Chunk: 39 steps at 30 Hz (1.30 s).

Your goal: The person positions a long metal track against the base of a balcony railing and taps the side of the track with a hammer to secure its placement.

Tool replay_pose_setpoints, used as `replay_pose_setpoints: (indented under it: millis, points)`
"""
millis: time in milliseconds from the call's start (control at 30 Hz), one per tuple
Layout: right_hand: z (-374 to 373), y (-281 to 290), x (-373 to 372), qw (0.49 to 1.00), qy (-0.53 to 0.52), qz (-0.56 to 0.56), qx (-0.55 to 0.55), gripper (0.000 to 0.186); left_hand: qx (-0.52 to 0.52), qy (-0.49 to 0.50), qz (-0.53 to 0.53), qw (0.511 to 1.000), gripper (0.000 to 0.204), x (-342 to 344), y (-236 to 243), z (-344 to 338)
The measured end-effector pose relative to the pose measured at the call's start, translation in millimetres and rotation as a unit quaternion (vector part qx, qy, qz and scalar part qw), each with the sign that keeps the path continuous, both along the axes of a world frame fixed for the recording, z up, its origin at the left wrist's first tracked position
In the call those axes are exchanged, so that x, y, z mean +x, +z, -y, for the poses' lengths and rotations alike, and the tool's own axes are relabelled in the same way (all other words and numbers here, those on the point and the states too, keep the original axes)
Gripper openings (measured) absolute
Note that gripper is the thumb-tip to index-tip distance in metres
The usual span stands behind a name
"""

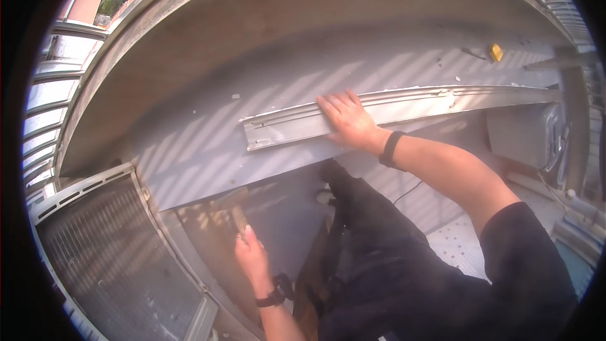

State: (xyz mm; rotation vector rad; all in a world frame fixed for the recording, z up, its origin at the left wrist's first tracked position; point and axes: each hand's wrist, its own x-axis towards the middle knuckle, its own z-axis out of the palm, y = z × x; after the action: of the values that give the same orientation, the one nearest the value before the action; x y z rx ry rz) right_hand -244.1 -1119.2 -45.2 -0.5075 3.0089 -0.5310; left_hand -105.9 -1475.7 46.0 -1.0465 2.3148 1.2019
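A long, pale metal profile (287, 127) with lengthwise grooves lies across the grey ledge (189, 161), reaching toward the right. My right hand (349, 118) is laid over it near its left part, with the fingers over the far edge and the wrist on the near side. Lower down, in front of the ledge, my left hand (251, 254) is closed round the handle of a T-shaped, hammer-like tool (240, 215). That tool's head is blurred, so its exact kind is unclear. It is held apart from the profile.
Beyond the profile lie a yellow object (496, 52), a thin dark piece (473, 54) and small pale crumbs. A white box-shaped unit (521, 136) stands at right. A ribbed panel (113, 259) fills the lower left. Metal bars (47, 107) line the left edge.
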Motion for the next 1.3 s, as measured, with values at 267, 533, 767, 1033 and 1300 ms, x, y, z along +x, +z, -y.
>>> replay_pose_setpoints:
  millis: [267,533,767,1033,1300]
  points:
    - [1.9,-3.4,-3.5,1.000,-0.003,-0.024,0.007,0.097,-0.031,-0.055,-0.001,0.998,0.041,-13.4,-3.2,-8.2]
    - [11.2,2.7,-6.3,1.000,-0.025,-0.007,0.006,0.097,-0.031,-0.069,0.015,0.997,0.059,-34.0,-16.1,0.1]
    - [10.4,3.1,-6.0,0.999,-0.025,-0.016,0.015,0.093,-0.041,-0.079,0.016,0.996,0.056,-42.0,-17.5,4.6]
    - [11.5,3.7,-8.2,0.999,-0.021,-0.024,0.018,0.092,-0.019,-0.064,-0.008,0.998,0.039,-31.3,-21.6,10.6]
    - [12.5,6.4,-7.4,0.999,-0.016,-0.024,0.019,0.093,0.000,-0.032,0.004,0.999,0.038,-17.4,-26.0,13.6]
